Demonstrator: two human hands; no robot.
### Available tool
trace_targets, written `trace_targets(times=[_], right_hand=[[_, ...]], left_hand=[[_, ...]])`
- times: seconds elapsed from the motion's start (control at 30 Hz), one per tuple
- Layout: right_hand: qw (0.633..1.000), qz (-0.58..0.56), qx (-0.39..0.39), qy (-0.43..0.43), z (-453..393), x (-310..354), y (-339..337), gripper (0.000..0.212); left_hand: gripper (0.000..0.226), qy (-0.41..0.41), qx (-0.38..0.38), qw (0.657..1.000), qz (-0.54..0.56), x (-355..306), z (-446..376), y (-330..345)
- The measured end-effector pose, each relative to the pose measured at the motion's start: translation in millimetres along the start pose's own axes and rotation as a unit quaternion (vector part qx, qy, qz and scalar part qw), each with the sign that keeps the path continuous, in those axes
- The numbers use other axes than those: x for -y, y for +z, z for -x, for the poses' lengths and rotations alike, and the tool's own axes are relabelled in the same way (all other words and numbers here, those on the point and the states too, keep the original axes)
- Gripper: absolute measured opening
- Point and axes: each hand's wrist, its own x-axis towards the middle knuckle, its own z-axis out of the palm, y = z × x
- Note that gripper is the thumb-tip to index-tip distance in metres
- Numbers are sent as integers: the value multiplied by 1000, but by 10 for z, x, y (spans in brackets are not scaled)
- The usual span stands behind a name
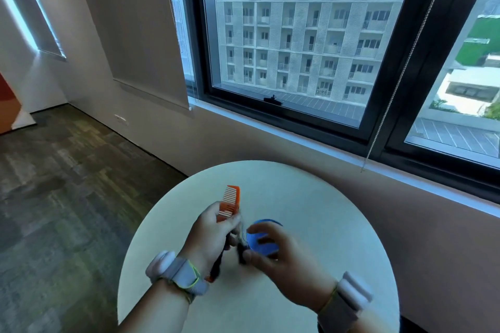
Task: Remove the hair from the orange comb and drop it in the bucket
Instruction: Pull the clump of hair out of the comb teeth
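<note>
Round pale table [311, 197] by window: orange comb [229, 204] upright, long axis away; left hand [213, 235] grips it, right hand [281, 259] pinches dark hair [240, 250] w/ thumb+fingers, over blue bucket [261, 240].

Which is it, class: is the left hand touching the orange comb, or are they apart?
Touching. The head view shows the left hand with its fingers wrapped round the middle of the orange comb, whose toothed end sticks out above the fist.

Office-like room: carpet tiles [67, 170], roller blinds [151, 35], round table [311, 197] beside large window [297, 48].
</note>
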Motion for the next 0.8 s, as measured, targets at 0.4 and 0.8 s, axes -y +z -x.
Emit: trace_targets(times=[0.4, 0.8], right_hand=[[991, -50, -112, -44, 60, -40, -27, 34], [985, -48, -158, -56, -23, 173, -425, 27]], left_hand=[[30, 59, 91, 993, 55, -70, 389, 187], [18, 139, -27, 989, -34, -447, 347, 497]])
